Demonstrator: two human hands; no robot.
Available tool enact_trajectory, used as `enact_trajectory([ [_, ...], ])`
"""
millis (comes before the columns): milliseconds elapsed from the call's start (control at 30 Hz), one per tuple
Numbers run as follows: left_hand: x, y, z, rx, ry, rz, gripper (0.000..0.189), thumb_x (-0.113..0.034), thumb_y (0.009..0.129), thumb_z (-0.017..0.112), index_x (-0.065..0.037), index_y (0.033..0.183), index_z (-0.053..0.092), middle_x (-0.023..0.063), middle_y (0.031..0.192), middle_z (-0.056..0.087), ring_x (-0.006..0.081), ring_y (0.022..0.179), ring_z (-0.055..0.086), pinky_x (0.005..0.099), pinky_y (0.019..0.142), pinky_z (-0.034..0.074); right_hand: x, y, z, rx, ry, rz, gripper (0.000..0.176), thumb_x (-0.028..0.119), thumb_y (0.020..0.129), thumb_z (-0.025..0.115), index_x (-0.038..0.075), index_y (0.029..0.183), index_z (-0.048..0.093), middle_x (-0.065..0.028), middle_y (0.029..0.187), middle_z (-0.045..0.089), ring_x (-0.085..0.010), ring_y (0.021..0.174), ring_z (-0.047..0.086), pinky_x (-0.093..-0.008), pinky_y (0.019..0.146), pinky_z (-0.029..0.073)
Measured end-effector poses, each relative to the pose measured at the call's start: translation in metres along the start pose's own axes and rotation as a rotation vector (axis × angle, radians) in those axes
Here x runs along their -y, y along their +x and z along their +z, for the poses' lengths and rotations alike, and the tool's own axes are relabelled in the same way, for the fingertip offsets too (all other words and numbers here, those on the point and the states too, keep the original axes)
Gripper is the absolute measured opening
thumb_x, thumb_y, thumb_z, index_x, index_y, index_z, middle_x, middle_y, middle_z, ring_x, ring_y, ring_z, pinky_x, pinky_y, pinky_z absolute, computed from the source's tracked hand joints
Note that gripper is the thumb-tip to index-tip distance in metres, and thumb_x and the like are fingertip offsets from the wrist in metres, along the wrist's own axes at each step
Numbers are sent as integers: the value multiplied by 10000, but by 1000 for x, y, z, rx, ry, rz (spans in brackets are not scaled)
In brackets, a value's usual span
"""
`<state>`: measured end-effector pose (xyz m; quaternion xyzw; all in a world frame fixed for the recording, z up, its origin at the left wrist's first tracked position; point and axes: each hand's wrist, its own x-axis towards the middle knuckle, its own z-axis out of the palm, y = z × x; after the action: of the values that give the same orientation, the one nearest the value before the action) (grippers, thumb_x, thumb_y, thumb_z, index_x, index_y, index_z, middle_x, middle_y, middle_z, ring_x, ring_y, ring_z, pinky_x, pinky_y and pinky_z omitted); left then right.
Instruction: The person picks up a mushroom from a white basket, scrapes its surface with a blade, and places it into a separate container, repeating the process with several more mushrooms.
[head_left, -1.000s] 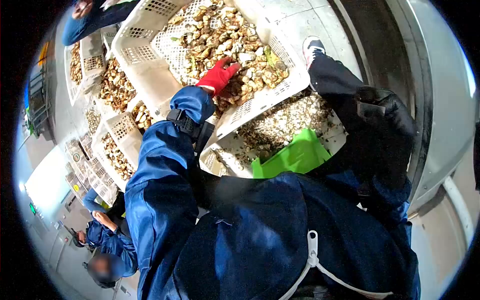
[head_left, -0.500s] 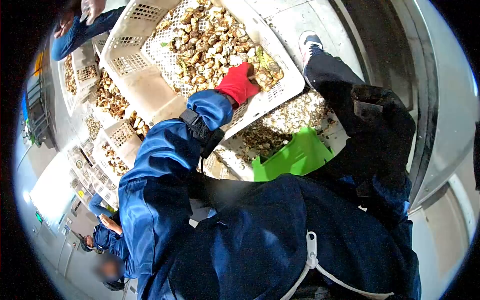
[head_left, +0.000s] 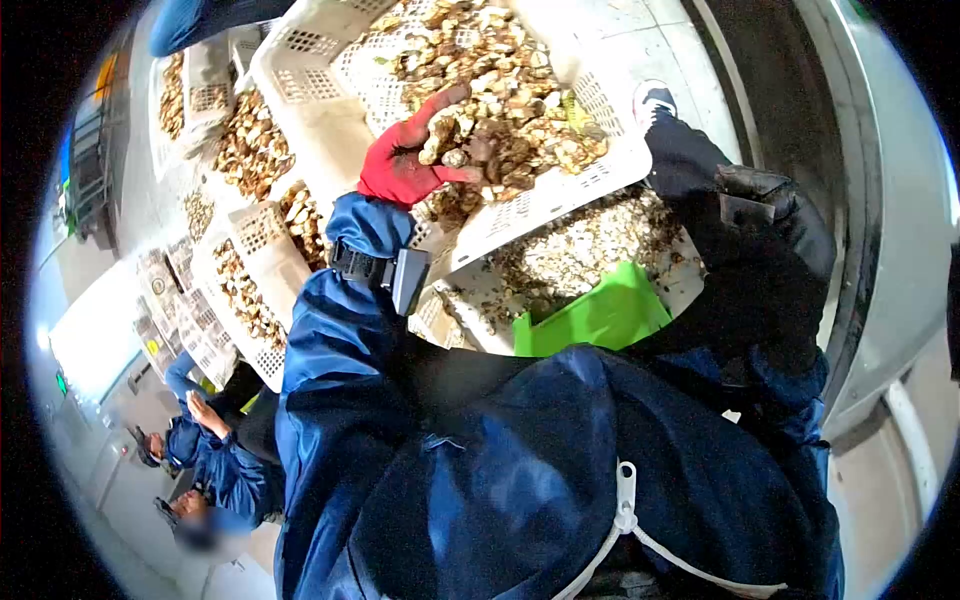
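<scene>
My left hand (head_left: 415, 150), in a red glove, is at the near left part of a large white perforated crate (head_left: 625, 150). Its fingers and thumb curve round a clump of shellfish (head_left: 447, 140), with the thumb on the side nearer my body. Brown and cream shellfish (head_left: 500, 65) lie heaped beyond it in the crate, and part of the heap beside the hand is blurred. A yellow-green piece (head_left: 577, 113) rests among them near the right wall. My right hand does not show.
Below the crate lie shell fragments (head_left: 590, 240) and a green plastic piece (head_left: 595, 312). More crates of shellfish (head_left: 255, 140) stand at left. My shoe (head_left: 655, 98) is right of the crate. Two people (head_left: 215, 455) are at lower left; another person's blue sleeve or leg (head_left: 205, 20) shows at upper left.
My left hand has moved left and slightly up from the crate's near right part, and its fingers now spread round shellfish. The crates have shifted right in view. The other person's hands at upper left are gone.
</scene>
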<state>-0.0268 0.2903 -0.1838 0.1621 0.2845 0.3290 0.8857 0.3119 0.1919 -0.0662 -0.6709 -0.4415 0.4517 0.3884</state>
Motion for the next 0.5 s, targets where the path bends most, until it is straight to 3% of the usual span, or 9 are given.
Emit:
enact_trajectory([
  [67,0,-11,11,122,-212,59,633,-334,831,440,1,1336,257,186,1335,321,416,1069,471,608,843,409,11,0,5,87,38,-74,205,178,844,576,-18,905,586,-116,935,611,-182,878,573,-294,784,443],
  [167,7,-22,22,-183,-229,176,557,-423,846,483,-12,1217,424,182,1131,504,371,966,519,523,800,453,25,-11,16,144,85,-55,175,106,823,568,-16,949,582,-109,961,607,-177,913,562,-289,841,414],
  [200,8,-26,30,-172,-154,225,449,-331,858,495,-22,1182,455,165,1047,549,337,933,540,450,754,482,29,-15,19,158,91,-30,173,90,815,566,-17,949,581,-106,964,607,-175,915,561,-288,844,412],
  [233,9,-33,39,-249,-59,214,448,-285,887,416,-33,1257,413,214,1162,495,287,889,520,377,761,457,34,-20,22,170,98,-5,171,75,806,564,-17,950,581,-104,968,608,-172,918,560,-286,848,409],
  [300,12,-49,48,-180,-85,231,447,-224,864,434,-35,1267,404,190,1100,526,262,866,520,359,746,461,47,-32,29,165,95,17,167,46,782,562,-15,936,585,-85,942,612,-154,900,558,-273,840,407],
  [333,14,-59,53,-87,-140,213,440,-233,862,470,-27,1247,412,160,1051,552,230,870,581,273,666,484,49,-37,31,180,63,-26,163,46,782,563,-12,933,587,-82,934,613,-150,892,557,-270,834,408],
  [433,27,-94,91,-154,181,301,403,-176,884,418,-17,1254,402,147,1069,546,210,885,575,255,658,491,65,-57,45,284,70,-105,152,73,796,567,-9,922,584,-78,897,607,-129,857,555,-250,799,418],
  [467,28,-106,90,87,-242,178,366,-106,908,369,-11,1260,392,134,1072,545,192,891,565,256,682,493,67,-64,51,319,64,-135,151,80,805,559,-14,921,579,-82,885,600,-129,843,555,-249,791,423],
  [500,40,-119,94,53,9,254,359,-117,924,338,-9,1263,384,132,1067,546,183,863,558,251,691,491,71,-71,58,355,57,-164,151,87,813,551,-19,919,573,-85,873,593,-130,829,555,-248,782,427],
])
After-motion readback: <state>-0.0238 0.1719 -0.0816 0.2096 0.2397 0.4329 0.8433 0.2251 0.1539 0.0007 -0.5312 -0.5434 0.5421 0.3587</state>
